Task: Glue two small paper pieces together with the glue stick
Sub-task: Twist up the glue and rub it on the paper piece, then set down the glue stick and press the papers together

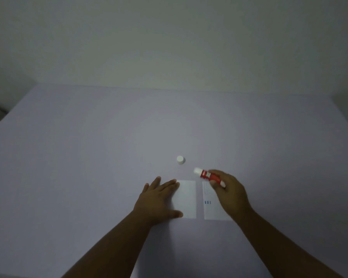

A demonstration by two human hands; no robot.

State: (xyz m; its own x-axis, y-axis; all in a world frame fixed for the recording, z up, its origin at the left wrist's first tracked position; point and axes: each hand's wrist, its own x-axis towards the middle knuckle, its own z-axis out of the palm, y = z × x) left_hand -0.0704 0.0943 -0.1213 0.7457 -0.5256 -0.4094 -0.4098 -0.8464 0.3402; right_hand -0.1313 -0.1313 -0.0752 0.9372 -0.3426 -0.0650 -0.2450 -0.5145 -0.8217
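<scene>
Head view: cap off, standing mid-bench; right hand fingers wrapped round the red glue stick over the printed paper piece; left hand fingers spread flat, pinning the blank paper piece beside it, nearer the bench's near edge. Gluing and joining look still ahead

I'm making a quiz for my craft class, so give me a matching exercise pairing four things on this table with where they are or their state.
Things:
1. small white round cap
2. red glue stick
3. plain white paper piece
4. white paper piece with blue marks

States:
A. under the left hand's fingers
B. standing alone
C. partly hidden by the right hand
D. held uncapped

Pairs: 1-B, 2-D, 3-A, 4-C
</scene>
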